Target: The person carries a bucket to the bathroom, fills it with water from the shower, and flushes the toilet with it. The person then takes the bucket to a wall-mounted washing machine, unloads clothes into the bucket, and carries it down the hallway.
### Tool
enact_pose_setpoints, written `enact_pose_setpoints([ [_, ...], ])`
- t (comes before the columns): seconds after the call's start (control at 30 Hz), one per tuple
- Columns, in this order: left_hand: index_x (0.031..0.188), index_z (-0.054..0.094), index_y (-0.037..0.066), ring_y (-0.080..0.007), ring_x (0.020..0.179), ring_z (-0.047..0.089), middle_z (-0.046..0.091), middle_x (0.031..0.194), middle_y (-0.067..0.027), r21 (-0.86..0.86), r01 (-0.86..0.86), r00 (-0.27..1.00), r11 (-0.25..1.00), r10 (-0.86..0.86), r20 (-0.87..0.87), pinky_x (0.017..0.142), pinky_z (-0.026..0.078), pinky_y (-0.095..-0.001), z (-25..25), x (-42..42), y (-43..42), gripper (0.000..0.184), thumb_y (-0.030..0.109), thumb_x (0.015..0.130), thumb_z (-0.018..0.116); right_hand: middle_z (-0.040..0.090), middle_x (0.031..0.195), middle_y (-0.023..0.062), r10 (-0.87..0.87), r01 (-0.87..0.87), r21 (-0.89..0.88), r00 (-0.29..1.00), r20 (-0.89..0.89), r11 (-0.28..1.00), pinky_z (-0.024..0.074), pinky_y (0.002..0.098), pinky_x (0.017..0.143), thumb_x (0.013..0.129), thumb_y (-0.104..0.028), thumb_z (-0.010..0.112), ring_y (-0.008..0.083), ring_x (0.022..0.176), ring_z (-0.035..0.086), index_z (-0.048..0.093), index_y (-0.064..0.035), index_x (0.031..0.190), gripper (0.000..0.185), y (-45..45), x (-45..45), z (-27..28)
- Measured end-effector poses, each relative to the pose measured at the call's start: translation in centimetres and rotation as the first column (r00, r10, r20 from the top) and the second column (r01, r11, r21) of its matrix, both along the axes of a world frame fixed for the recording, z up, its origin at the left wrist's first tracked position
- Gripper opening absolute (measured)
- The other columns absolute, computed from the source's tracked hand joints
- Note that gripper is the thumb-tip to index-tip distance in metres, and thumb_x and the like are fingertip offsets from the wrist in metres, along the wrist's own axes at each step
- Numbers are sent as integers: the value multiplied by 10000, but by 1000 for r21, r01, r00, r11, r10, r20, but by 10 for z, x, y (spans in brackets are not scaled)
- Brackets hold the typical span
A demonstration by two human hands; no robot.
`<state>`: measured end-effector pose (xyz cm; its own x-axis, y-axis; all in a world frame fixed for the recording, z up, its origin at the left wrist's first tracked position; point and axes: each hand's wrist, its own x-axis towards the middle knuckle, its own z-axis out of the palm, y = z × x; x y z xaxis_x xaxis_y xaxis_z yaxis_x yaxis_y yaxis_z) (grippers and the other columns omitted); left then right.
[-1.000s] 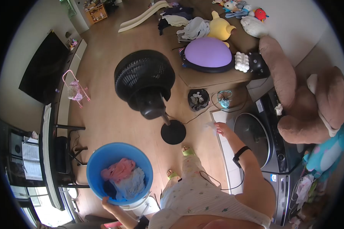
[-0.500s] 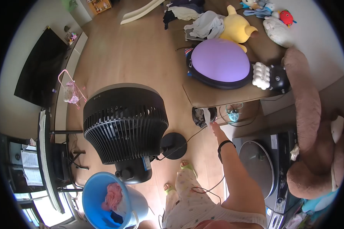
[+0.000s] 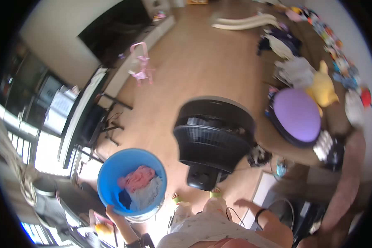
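A blue bucket (image 3: 105,169) is gripped at its lower rim by my left hand (image 3: 113,213), whose fingers wrap over the edge. Inside the bucket lie a pink cloth (image 3: 139,178), a light blue cloth (image 3: 146,195) and a dark cloth (image 3: 124,199). My right hand (image 3: 244,204) is near my right side, with a black band on the wrist; its fingers look extended and nothing shows in them. In front of me stands a black fan (image 3: 214,134), between the bucket and the black bin (image 3: 259,156).
To the right, a brown sofa (image 3: 264,120) holds a purple dome (image 3: 296,115), clothes and plush toys. A black appliance (image 3: 283,211) is beside my right arm. A pink toy stroller (image 3: 141,68) and a white slide (image 3: 246,22) stand farther off. At left is a keyboard (image 3: 80,120).
My right hand has come back from the bin toward my body, and the white tissue it held no longer shows in it. The view has turned left, bringing my left hand back into sight.
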<state>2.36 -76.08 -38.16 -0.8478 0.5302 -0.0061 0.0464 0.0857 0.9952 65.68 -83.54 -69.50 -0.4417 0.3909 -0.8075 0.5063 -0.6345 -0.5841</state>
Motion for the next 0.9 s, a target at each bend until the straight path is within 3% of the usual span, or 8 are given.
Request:
enact_pose_setpoints([
  [0.2,798,518,51,-166,698,536,538,776,-48,40,161,960,986,-166,225,648,448,-266,-5,-62,78,149,51,656,564,675,1003,114,415,-430,218,903,112,876,487,363,811,889,-490,458,269,932,638,668,-136,1052,443,12,-129,7],
  [0.37,683,519,48,-166,606,502,506,659,-30,-20,217,845,976,-178,504,564,418,-257,28,-96,210,105,29,583,549,679,955,127,102,-104,21,993,66,994,498,329,761,887,-477,481,244,904,648,680,-109,998,433,90,-255,26],
  [0.4,661,517,54,-163,572,486,495,634,-26,-39,254,843,966,-202,499,540,406,-252,40,-96,246,87,29,586,555,673,897,125,190,-261,392,959,211,882,496,323,736,899,-417,474,230,861,650,680,-92,941,387,99,-275,25],
  [0.5,715,580,8,-175,533,517,535,635,-59,-62,437,776,897,-342,530,502,427,-267,20,-138,316,145,-22,574,564,653,829,144,213,-512,509,819,533,692,485,331,718,904,-374,467,228,805,642,680,-67,893,373,149,-360,23],
  [0.57,746,608,-13,-176,492,519,552,627,-69,-18,525,716,851,-431,549,471,425,-265,14,-153,370,182,-51,574,565,642,917,170,-505,446,391,861,56,805,461,352,814,904,-503,448,226,896,622,663,-45,994,513,214,-418,93],
  [0.63,758,620,-21,-170,454,509,558,611,-66,35,573,667,819,-491,560,446,415,-256,12,-160,425,198,-72,576,563,623,1057,148,-752,738,216,659,-25,640,436,397,882,893,-595,423,257,968,600,617,-37,1100,626,285,-458,133],
  [0.8,754,628,-17,-154,462,515,569,596,-56,121,737,492,665,-650,580,452,424,-258,-12,-166,591,191,-72,580,569,549,1235,114,-886,910,-169,304,-350,379,452,433,876,859,-627,487,304,1045,578,553,-40,1195,679,491,-483,195],
  [0.9,793,635,-23,-154,471,527,587,625,-60,196,778,400,597,-710,579,453,431,-261,-12,-156,700,226,-66,581,570,598,1128,98,-825,878,21,459,-329,479,500,413,827,877,-503,563,248,988,596,518,-14,1229,604,620,-473,199],
])
